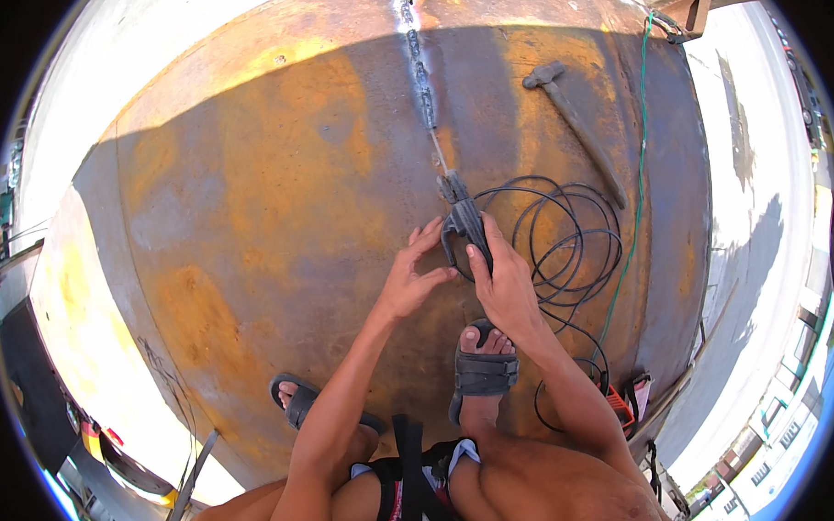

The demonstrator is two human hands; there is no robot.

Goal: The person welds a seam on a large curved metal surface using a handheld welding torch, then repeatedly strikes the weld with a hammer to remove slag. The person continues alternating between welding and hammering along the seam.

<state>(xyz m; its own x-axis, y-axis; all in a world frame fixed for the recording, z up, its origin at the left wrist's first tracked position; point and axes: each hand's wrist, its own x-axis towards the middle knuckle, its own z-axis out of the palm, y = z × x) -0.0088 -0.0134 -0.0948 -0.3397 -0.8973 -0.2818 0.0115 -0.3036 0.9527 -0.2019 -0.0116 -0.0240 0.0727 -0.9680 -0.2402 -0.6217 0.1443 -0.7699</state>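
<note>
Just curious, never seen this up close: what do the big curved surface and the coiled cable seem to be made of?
The curved surface looks like steel plate: orange-brown rust, dull finish, a bright weld seam along it. The coiled cable seems rubber- or plastic-sheathed: black, matte, bending in loose loops.

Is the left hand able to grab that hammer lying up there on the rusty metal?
Probably not from here. The left hand is beside the welding holder, and the hammer lies well beyond it, past the cable coil. Nothing blocks it, though.

Rust-orange steel tank (276,173), mottled brown with yellow patches, and a silvery-grey weld seam (419,67) running up it. Black coiled cable (573,246) beside a thin green wire (639,170). Dark grey hammer (578,131), black electrode holder (466,227), black sandals (482,373).
</note>
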